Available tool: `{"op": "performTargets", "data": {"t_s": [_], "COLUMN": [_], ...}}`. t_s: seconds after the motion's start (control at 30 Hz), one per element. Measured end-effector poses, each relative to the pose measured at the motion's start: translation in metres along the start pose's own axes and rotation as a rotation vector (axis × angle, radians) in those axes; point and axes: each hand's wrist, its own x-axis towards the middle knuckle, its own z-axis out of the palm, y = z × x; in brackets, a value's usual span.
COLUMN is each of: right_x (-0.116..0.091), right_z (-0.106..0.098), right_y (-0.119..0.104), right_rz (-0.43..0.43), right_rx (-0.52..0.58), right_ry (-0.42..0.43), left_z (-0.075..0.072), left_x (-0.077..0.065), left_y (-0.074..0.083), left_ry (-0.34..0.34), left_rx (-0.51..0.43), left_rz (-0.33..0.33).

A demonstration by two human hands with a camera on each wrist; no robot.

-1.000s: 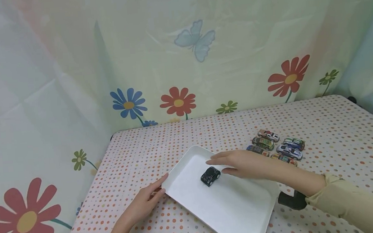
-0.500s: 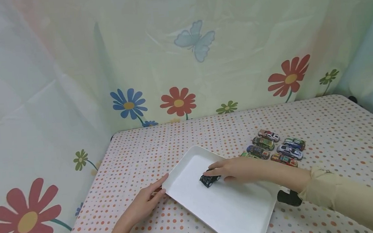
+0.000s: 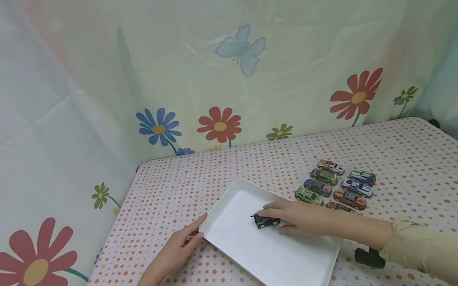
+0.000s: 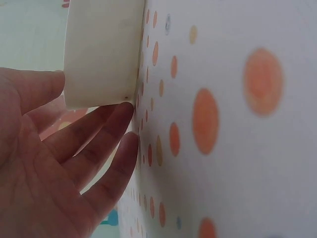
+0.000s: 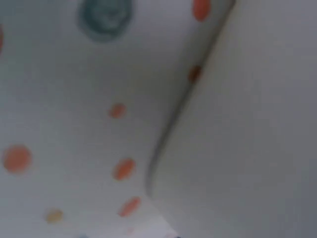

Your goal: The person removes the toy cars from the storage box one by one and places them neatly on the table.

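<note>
A white tray lies at an angle on the dotted tablecloth. My left hand touches its left corner with extended fingers; in the left wrist view the thumb meets the tray wall at the rim, and a fingertip is at its lower edge. Inside the tray, my right hand holds a small black toy car, the fingers over its roof and the thumb at its near side. The right wrist view is blurred and shows only the outer tray wall and the cloth, with the right hand out of sight.
Right behind the tray, several colourful toy cars stand in two rows on the tablecloth. The right forearm partly covers the nearest car. A flowered curtain hangs along the table's back edge.
From above the tray, my right hand has come down onto the black car and taken hold of it. The car has turned and shifted slightly right. My left hand stays at the corner.
</note>
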Motion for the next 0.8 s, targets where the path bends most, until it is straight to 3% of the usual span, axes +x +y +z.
{"op": "performTargets", "data": {"t_s": [0.17,0.27,0.6,0.73,0.8], "right_x": [-0.003,-0.005,-0.006,-0.012,-0.021], "right_z": [0.008,0.008,-0.022,-0.032,-0.037], "right_y": [0.002,0.000,-0.018,-0.026,-0.030], "right_rz": [-0.036,-0.019,0.178,0.211,0.217], "right_rx": [-0.048,-0.071,-0.069,-0.042,-0.045], "right_ry": [0.122,0.147,-0.034,-0.014,0.048], "left_z": [0.002,0.003,-0.002,-0.002,-0.002], "left_x": [0.001,0.002,0.001,0.000,0.000], "left_y": [-0.001,-0.001,0.001,0.000,-0.001], "left_ry": [-0.010,-0.013,-0.003,-0.007,-0.007], "left_rx": [-0.005,-0.008,0.011,0.024,0.030], "left_rz": [0.004,0.007,-0.005,0.004,0.004]}}
